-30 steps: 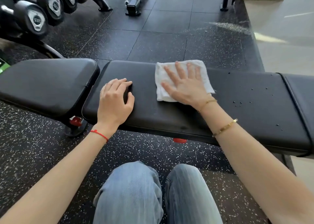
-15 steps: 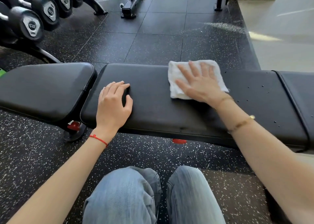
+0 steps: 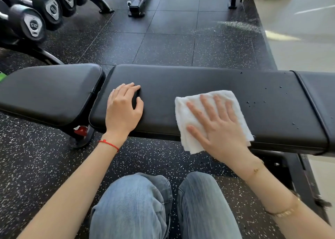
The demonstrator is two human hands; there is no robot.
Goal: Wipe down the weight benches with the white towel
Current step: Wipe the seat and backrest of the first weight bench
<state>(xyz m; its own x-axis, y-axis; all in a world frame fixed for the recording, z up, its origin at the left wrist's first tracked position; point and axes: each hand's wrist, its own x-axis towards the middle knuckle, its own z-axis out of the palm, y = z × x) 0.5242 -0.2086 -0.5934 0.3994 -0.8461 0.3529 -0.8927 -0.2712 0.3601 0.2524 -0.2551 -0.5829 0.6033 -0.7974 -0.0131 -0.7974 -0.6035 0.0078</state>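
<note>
Head view: kneeling before long black counter [image 3: 208, 79], knees on speckled floor.
Right hand [image 3: 216, 123]: fingers straight and spread, pressing white towel [image 3: 183, 110] flat.
Towel position: on counter pad, near edge overhanging front rim.
Left hand [image 3: 123, 108]: relaxed, bracing on pad, holding nothing.
Unwiped: droplets [image 3: 253, 103] just right of towel.
Risk: overhanging corner sliding off rim; folded layers bunching under uneven pressure, leaving streaks.

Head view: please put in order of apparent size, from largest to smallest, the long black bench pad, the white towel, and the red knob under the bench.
1. Long black bench pad, by far the largest.
2. White towel, partly covered by the right hand.
3. Red knob, smallest.
</note>
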